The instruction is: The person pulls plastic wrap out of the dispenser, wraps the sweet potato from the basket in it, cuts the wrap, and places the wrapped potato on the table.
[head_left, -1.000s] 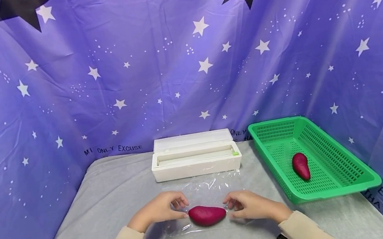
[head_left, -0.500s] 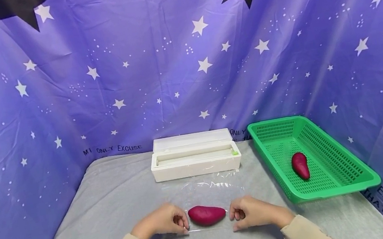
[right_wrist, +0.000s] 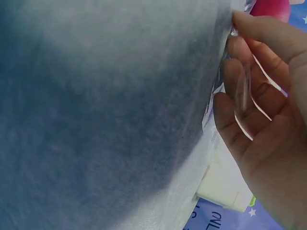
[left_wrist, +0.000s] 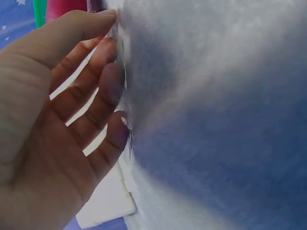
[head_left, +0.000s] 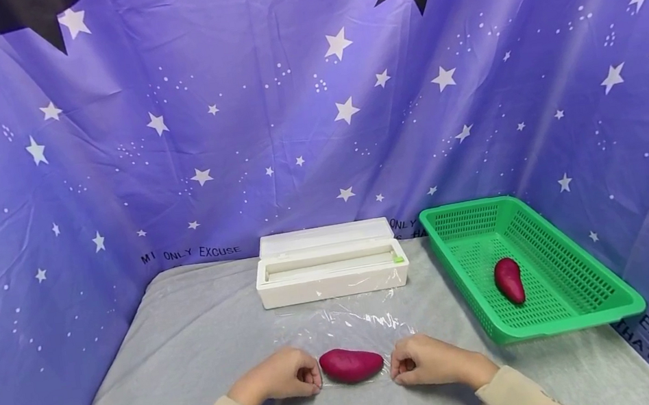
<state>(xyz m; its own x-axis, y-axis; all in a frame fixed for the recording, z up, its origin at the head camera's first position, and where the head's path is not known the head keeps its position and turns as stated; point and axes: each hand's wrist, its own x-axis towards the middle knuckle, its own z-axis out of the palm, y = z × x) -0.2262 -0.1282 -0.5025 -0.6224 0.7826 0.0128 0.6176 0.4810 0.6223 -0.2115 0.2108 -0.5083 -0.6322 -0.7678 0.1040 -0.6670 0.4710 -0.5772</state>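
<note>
A dark pink sweet potato [head_left: 351, 365] lies lengthwise on a sheet of clear plastic wrap [head_left: 342, 326] at the front middle of the table. My left hand [head_left: 289, 373] is at its left end and pinches the near edge of the wrap between thumb and index finger. Off the other end, my right hand [head_left: 426, 360] pinches the same edge, fingers curled. Both wrist views show thumb and index tips meeting at the film, with the other fingers [left_wrist: 96, 100] bent along it. Wrinkles and glints cross the film behind the sweet potato.
Behind the wrap stands a white wrap dispenser box [head_left: 333, 287], its lid [head_left: 326, 235] raised and a green slider at its right. To the right, a green basket [head_left: 572, 323] holds another sweet potato [head_left: 509, 281]. A starry purple curtain [head_left: 272, 99] encloses the grey-covered table [head_left: 191, 318].
Both hands have come down from beside the sweet potato's ends toward the wrap's near edge, and their fingers have closed on it. The film looks more wrinkled; the sweet potato stays put.
</note>
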